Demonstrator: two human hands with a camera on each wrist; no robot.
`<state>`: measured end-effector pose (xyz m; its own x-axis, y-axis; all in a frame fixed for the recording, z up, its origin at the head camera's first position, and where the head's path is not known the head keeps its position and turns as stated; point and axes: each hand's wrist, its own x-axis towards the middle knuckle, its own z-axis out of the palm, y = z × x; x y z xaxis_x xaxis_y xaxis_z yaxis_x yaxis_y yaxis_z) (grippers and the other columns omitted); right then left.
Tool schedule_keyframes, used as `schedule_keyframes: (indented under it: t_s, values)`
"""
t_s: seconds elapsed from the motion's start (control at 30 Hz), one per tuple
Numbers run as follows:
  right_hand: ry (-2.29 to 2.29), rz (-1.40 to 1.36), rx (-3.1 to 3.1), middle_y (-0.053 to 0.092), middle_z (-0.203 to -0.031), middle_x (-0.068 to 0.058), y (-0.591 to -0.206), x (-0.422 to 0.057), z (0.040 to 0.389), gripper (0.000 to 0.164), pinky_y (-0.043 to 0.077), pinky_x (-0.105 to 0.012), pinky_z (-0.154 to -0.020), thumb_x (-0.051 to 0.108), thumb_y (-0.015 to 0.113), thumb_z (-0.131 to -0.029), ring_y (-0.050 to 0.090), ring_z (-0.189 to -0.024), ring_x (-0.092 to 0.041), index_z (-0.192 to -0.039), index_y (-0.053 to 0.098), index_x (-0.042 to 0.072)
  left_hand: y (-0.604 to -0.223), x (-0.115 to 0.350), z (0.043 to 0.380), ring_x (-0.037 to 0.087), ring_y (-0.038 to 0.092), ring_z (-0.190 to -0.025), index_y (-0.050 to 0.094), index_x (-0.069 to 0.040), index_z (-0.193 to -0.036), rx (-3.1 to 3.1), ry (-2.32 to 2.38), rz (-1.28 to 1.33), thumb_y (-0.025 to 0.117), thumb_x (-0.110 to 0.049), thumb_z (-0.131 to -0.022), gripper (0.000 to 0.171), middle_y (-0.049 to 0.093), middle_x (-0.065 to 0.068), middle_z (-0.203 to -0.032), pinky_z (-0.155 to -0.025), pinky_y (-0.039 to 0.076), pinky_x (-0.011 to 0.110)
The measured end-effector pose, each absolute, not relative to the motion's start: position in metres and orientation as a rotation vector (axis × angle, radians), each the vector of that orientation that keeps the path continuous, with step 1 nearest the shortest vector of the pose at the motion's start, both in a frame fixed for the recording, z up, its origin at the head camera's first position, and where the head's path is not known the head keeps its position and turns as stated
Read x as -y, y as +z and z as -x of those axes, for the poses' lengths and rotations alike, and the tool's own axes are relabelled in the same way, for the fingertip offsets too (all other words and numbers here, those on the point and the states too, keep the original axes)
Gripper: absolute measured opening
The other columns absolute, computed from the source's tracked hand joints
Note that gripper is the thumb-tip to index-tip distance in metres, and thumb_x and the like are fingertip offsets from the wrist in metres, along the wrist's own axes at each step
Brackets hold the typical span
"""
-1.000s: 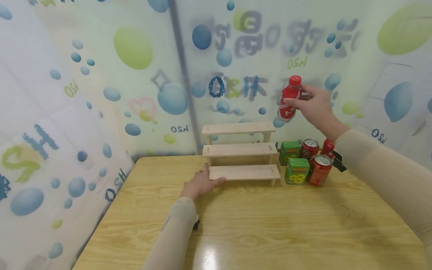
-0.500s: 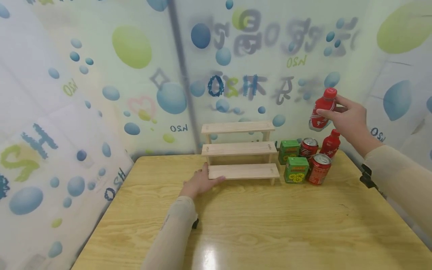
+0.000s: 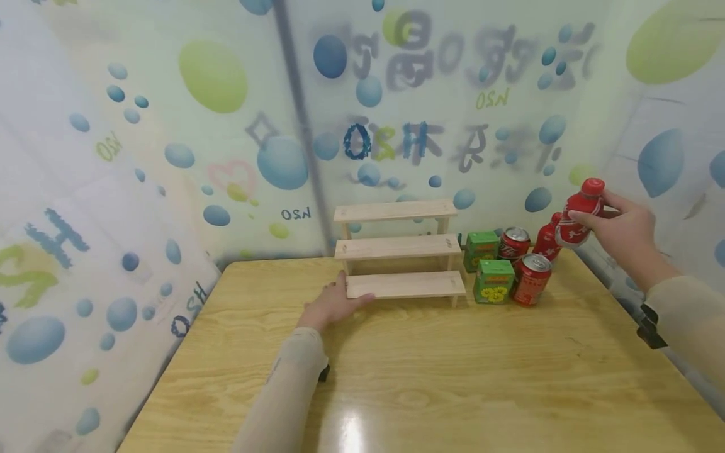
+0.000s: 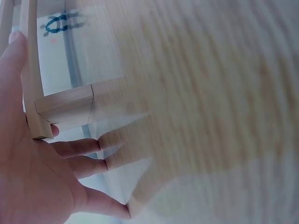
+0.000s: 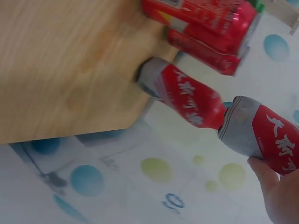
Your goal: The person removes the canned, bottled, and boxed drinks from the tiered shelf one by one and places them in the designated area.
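Note:
In the head view my right hand (image 3: 629, 229) holds a small red soda bottle (image 3: 580, 217) by its upper part, tilted, in the air at the table's back right. A matching red bottle (image 3: 546, 240) stands behind it, partly covered; the right wrist view shows the held bottle's base (image 5: 240, 123) overlapping the standing bottle's cap end. My left hand (image 3: 328, 305) rests against the left end of a three-step wooden rack (image 3: 404, 286). Its thumb lies along the lowest board's front edge, and its other fingers (image 4: 81, 165) are spread, tips down on the tabletop.
Two green drink cartons (image 3: 494, 281) and two red cans (image 3: 532, 280) stand close together right of the rack. The wooden table (image 3: 430, 377) ends at a patterned curtain (image 3: 226, 157) behind, with its right edge near my right forearm.
My right hand has carried the bottle right and down, from above the cans to beside the standing bottle. The left hand stays at the rack; the view has shifted slightly.

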<state>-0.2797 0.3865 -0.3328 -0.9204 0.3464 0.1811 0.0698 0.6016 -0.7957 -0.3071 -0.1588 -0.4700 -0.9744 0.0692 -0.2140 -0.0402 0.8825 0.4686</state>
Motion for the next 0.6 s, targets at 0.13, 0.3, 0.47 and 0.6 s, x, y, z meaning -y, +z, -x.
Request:
schedule_keyframes:
  t_s: [0.13, 0.3, 0.47, 0.6]
  values:
    - [1.184, 0.339, 2.543, 0.040, -0.169, -0.024, -0.355, -0.396, 0.277, 0.093, 0.046, 0.000, -0.063, 0.063, 0.065, -0.098, 0.063, -0.109, -0.011, -0.168, 0.027, 0.016, -0.469, 0.159, 0.306, 0.044, 0.032, -0.161, 0.005, -0.021, -0.173, -2.826, 0.716, -0.027, 0.051, -0.098, -0.080, 0.129, 0.032, 0.021, -0.174, -0.118, 0.012, 0.089]
    - [1.119, 0.381, 2.600, 0.042, -0.165, -0.029, -0.384, -0.402, 0.276, 0.093, 0.051, -0.010, -0.062, 0.063, 0.062, -0.100, 0.053, -0.136, -0.051, -0.168, 0.026, 0.011, -0.470, 0.159, 0.304, 0.043, 0.032, -0.161, 0.006, -0.020, -0.173, -2.826, 0.720, -0.027, 0.052, -0.097, -0.081, 0.129, 0.031, 0.021, -0.174, -0.119, 0.013, 0.088]
    - [1.191, 0.439, 2.613, 0.035, -0.169, -0.027, -0.404, -0.406, 0.273, 0.093, 0.066, -0.029, -0.084, 0.060, 0.062, -0.101, 0.048, -0.144, -0.051, -0.168, 0.022, 0.009, -0.470, 0.159, 0.304, 0.043, 0.034, -0.160, 0.008, -0.020, -0.173, -2.835, 0.724, -0.041, 0.052, -0.097, -0.081, 0.128, 0.032, 0.020, -0.174, -0.119, 0.015, 0.088]
    - [1.214, 0.441, 2.630, 0.030, -0.171, -0.028, -0.414, -0.406, 0.270, 0.093, 0.053, -0.052, -0.109, 0.058, 0.061, -0.102, 0.045, -0.147, -0.052, -0.168, 0.018, 0.009, -0.469, 0.159, 0.305, 0.043, 0.032, -0.161, 0.007, -0.020, -0.173, -2.836, 0.728, -0.043, 0.052, -0.097, -0.081, 0.129, 0.032, 0.020, -0.174, -0.118, 0.013, 0.089]
